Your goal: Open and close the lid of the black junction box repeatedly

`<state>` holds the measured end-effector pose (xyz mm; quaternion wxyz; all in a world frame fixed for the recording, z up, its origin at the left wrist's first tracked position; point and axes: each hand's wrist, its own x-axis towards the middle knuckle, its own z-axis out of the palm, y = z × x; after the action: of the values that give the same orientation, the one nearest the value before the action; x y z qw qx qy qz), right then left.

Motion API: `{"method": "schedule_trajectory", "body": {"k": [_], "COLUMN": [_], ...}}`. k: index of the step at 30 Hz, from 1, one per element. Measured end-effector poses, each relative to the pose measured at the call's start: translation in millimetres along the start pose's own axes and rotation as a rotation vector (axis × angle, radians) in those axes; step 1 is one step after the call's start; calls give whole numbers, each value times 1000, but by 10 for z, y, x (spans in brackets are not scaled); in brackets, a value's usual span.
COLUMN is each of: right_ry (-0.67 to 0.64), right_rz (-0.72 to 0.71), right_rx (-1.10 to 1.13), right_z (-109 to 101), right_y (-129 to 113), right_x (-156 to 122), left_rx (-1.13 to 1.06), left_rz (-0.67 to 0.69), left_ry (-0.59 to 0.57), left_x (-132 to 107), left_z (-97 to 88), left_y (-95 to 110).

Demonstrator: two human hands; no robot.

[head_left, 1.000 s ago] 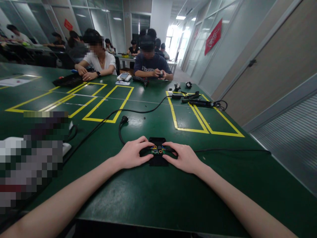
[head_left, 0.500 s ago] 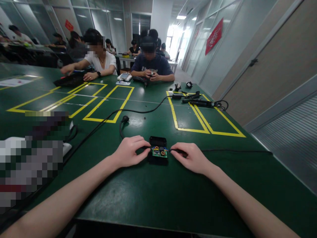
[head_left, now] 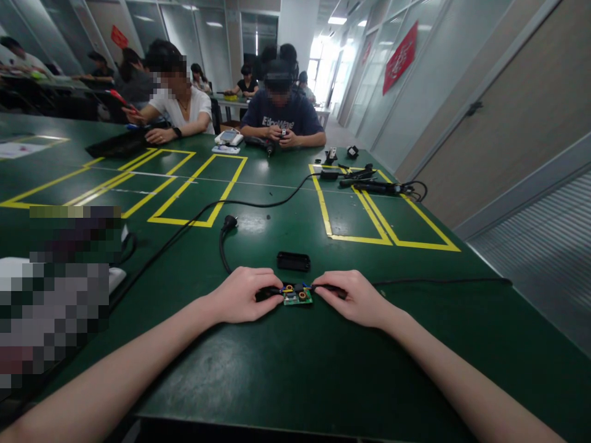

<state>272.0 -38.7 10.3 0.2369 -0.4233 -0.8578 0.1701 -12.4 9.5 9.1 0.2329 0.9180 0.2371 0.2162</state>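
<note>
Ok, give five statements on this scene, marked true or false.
1. The left hand holds a black cable end beside the green circuit board. True.
2. The right hand is empty. False: it pinches a second black cable at the board's right side.
3. The shallow black plastic shell covers the board. False: it lies beyond the board.
4. The black power plug lies left of the shell. True.
5. The co-worker in the white top holds a red object. True.
</note>
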Motion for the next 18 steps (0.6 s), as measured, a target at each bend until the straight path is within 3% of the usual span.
{"method": "schedule_trajectory", "body": {"k": [10, 18], "right_ry": [25, 64], "right_rz": [79, 127], "right_rx": [-2, -55], "right_z": [58, 87], "right_y": [9, -26], "right_x": [21, 53], "left_rx": [-27, -22], "left_rz": [-164, -212], "left_ry": [58, 112], "left_x": [49, 57], "left_z": [40, 41], "left_y": [-20, -42]}}
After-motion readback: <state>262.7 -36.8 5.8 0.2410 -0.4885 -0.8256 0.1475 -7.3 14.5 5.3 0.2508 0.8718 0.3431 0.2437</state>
